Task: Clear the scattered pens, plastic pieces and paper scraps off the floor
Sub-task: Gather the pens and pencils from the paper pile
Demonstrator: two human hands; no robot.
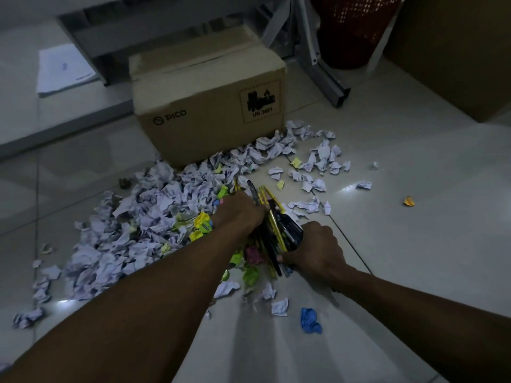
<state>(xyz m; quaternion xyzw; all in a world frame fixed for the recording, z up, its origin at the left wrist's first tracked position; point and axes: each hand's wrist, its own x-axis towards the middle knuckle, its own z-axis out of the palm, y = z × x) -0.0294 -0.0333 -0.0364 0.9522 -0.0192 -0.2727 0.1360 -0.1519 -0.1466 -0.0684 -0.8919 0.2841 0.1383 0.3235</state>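
Far left, a stack of white paper sheets [65,70] lies flat on the pale tiled floor [414,167], well apart from the mess. Nearer you, the broad heap of crumpled white paper scraps [143,217] spreads from the near left edge up to the foot of the closed brown cardboard box [210,106], touching its near face. Bright yellow, green and pink plastic pieces [201,225] sit mixed into the heap's right side.

Your left hand [243,210] reaches over the heap, its fingers curled around the far part of a bundle of black and yellow pens [276,228]. Your right hand [318,250] grips the near end of the same bundle, fingers wrapped round it. The pens lie between your two hands, just above the scraps at the heap's right edge.

Right of your hands the floor opens out, with only loose scraps [320,158], a crumpled blue piece [309,320] near you and a small orange piece [408,201] alone farther right. Far right, grey metal frame legs [329,78] stand beside a red mesh basket [354,29], and a brown panel [456,51] closes that edge.
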